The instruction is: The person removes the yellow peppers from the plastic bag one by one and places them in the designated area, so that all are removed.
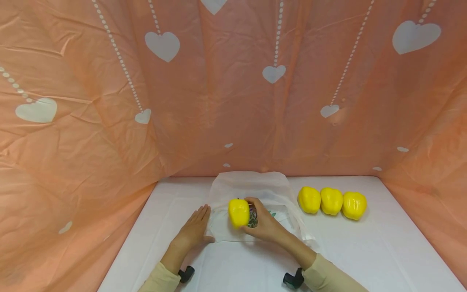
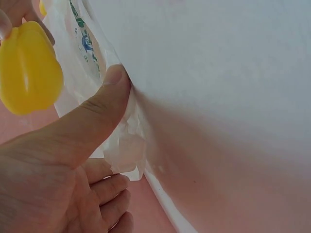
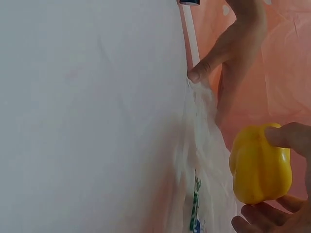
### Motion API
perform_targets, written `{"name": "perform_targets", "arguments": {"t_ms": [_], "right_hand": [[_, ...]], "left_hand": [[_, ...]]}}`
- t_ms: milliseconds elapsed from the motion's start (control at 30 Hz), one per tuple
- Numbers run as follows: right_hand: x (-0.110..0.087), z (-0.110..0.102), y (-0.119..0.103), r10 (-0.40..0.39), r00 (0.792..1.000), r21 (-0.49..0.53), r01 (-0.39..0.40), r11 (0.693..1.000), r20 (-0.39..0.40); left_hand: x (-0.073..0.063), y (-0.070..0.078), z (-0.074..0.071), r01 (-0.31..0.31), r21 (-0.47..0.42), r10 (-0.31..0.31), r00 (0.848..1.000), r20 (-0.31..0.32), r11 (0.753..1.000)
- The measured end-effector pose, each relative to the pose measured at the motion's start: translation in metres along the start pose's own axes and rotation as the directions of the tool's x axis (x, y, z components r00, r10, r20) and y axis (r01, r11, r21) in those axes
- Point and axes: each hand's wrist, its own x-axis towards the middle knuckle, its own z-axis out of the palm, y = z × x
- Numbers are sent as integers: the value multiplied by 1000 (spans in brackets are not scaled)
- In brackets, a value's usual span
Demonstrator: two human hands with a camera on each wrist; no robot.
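Note:
My right hand (image 1: 265, 222) grips a yellow bell pepper (image 1: 238, 213) between thumb and fingers, over a thin whitish plastic bag (image 1: 251, 182) with green print. In the right wrist view the pepper (image 3: 261, 165) sits between the thumb above and the fingers below. My left hand (image 1: 194, 228) lies at the bag's left edge with its fingers straight and thumb spread. The left wrist view has the left thumb (image 2: 104, 104) touching the near edge of the bag (image 2: 121, 150), its other fingers on the far side.
Three more yellow bell peppers (image 1: 331, 201) stand in a row on the white table (image 1: 350, 251), right of the bag. An orange curtain (image 1: 233, 89) with pale hearts hangs behind the table and along both sides.

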Motion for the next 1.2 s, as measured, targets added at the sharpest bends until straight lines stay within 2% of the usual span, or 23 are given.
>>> {"name": "perform_targets", "arguments": {"t_ms": [167,467,833,1200], "right_hand": [[-5,-9,2,-12,1000,21,12,1000,-20],[-16,-27,9,-3,999,-7,3,1000,-38],[-30,-52,13,12,998,-31,-15,999,-68],[-47,-78,24,-51,990,-84,41,996,-130]], "left_hand": [[-1,0,-1,-14,-3,14,1000,-7,1000],[0,0,1,-30,-22,29,999,-31,999],[0,2,-1,-14,-46,14,1000,-14,999],[1,3,-1,-16,-37,16,1000,-8,999]]}}
